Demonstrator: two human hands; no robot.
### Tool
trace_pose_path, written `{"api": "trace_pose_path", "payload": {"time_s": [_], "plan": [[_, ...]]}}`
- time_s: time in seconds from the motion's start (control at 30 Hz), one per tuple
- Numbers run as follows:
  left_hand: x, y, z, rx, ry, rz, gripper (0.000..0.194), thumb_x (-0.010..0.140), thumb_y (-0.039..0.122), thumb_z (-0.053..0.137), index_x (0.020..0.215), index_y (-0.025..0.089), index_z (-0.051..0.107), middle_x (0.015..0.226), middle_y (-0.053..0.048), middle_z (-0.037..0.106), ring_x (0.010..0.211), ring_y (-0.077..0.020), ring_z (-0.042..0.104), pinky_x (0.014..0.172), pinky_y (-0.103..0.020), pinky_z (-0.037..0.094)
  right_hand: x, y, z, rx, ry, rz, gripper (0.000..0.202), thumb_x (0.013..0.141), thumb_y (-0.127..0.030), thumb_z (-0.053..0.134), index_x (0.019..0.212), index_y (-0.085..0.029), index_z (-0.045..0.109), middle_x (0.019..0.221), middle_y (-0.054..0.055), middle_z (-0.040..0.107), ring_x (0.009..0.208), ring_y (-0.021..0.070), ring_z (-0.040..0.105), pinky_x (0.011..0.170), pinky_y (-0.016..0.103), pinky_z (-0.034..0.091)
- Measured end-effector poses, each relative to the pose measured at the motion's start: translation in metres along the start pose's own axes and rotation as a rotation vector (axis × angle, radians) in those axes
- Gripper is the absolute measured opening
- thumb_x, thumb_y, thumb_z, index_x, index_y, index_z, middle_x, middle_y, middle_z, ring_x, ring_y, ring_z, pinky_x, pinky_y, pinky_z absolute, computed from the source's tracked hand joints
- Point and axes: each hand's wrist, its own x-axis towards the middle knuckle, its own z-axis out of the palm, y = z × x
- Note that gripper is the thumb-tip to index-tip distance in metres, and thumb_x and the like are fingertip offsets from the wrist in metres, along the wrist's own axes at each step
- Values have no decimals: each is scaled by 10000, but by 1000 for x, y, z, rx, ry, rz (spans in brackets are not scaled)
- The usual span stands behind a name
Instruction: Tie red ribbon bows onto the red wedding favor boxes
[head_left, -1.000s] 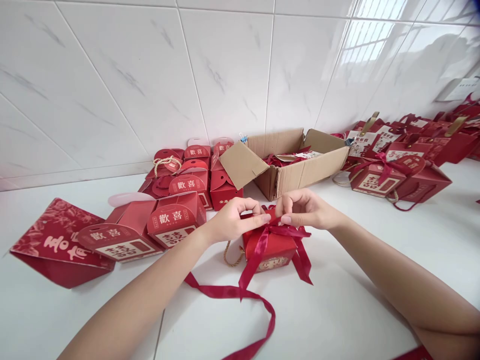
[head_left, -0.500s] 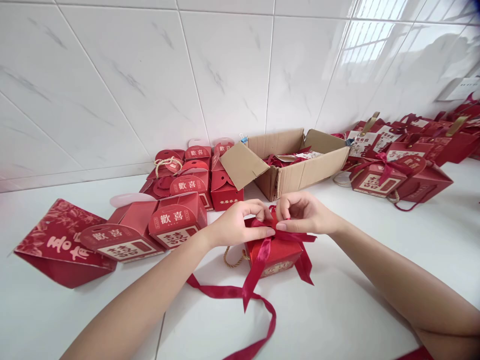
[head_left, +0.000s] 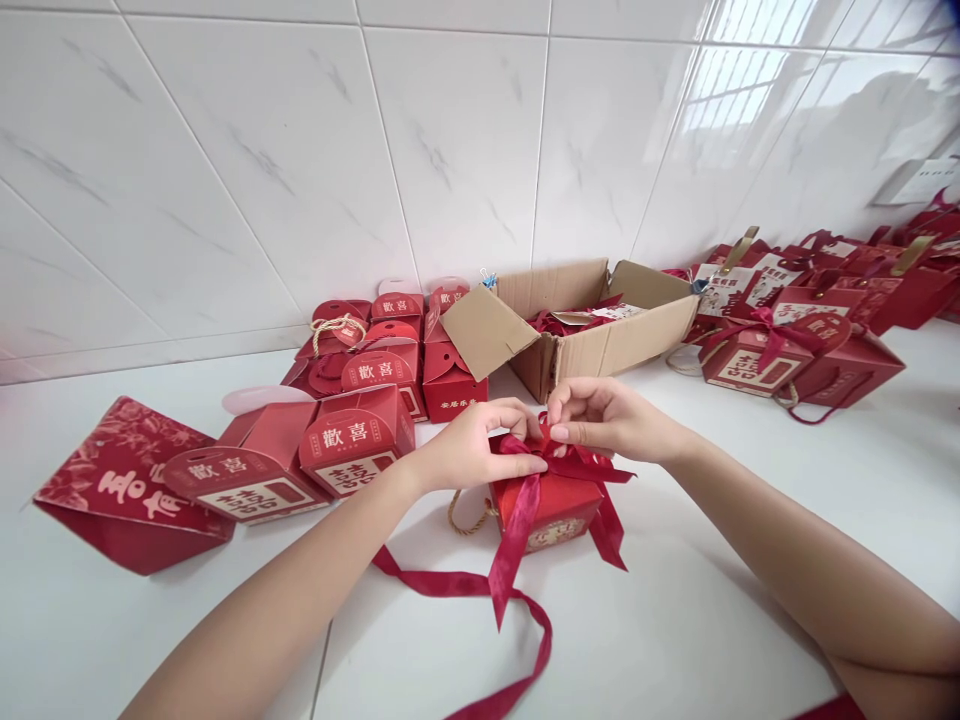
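A small red gift box (head_left: 551, 515) with a gold print on its front sits on the white counter before me. Dark red ribbon (head_left: 517, 545) is looped into a bow on its top, with tails hanging over the front and right side. My left hand (head_left: 484, 440) pinches the bow's left part between thumb and fingers. On the other side, my right hand (head_left: 607, 420) has thumb and fingertips closed on the ribbon near the knot. The knot is partly hidden by my fingers. A twisted cord handle (head_left: 466, 515) lies at the box's left.
A long loose ribbon (head_left: 536, 630) curls over the counter towards me. Several red boxes (head_left: 356, 435) stand to the left, one large box (head_left: 131, 490) tilted. Behind is an open cardboard box (head_left: 622, 345) against the tiled wall. More finished-looking boxes (head_left: 757, 360) crowd the right.
My right hand has shifted slightly left and up, its fingers drawn nearer the knot. My left hand stays almost in place. The front ribbon tail has swung slightly right.
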Motion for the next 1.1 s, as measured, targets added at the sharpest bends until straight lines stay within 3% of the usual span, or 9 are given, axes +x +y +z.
{"api": "trace_pose_path", "payload": {"time_s": [0.1,0.23,0.33,0.47,0.6,0.7,0.83,0.93,1.1], "plan": [[0,3,-2,-7,-8,-26,372,728,287,725,648,193,374,928,-6,595,849,-146,562,809,-291,441,-4,-8,-4,-61,-87,62,211,856,-337,645,915,-148,573,783,29,661,586,62,543,446,162,353],[0,5,-3,-32,-33,-37,361,717,288,730,653,195,387,962,-19,608,877,-161,561,816,-314,443,-7,-14,-6,-44,-173,61,176,821,-269,687,904,-146,591,861,17,622,677,61,539,550,176,424],[0,5,-3,-48,-41,-33,362,710,284,734,648,195,389,953,-16,604,872,-159,559,811,-309,441,-6,-9,-6,24,-211,34,163,826,-267,682,869,-131,603,814,9,615,572,34,475,478,161,368],[0,3,-2,-52,-55,-32,382,715,280,734,640,193,370,965,-20,591,881,-155,559,808,-287,430,-4,-1,-8,106,-139,26,156,827,-273,681,851,-141,601,781,1,628,447,8,371,384,159,258],[0,0,-3,-49,-67,-11,403,718,302,743,641,192,363,980,-20,574,898,-153,549,814,-282,418,-7,-7,-8,49,-155,45,153,826,-249,669,923,-155,597,807,7,625,535,36,452,451,167,326],[0,-1,-2,-56,-60,-3,410,709,317,754,650,195,366,971,-11,569,892,-149,538,807,-283,418,-11,-15,-1,-142,-125,4,154,848,-269,639,935,-155,582,728,-9,582,602,70,492,526,193,384],[0,-3,-1,-59,-48,26,404,696,300,759,632,191,376,930,1,556,850,-144,537,793,-285,423,-12,-17,11,-524,87,-127,138,885,-291,582,886,-154,594,604,-29,536,540,75,446,518,212,374],[0,-4,-1,-61,-53,30,410,702,308,756,619,187,373,932,2,550,843,-142,547,793,-281,422,-11,-15,15,-641,162,-212,98,880,-257,581,888,-161,604,710,9,627,620,92,539,588,222,441],[0,-4,-1,-49,-58,20,413,705,316,760,614,183,380,936,2,538,855,-139,556,809,-271,422,-11,-14,12,-740,149,-306,143,835,-129,582,959,-186,623,879,32,650,786,123,601,703,250,510]]}}
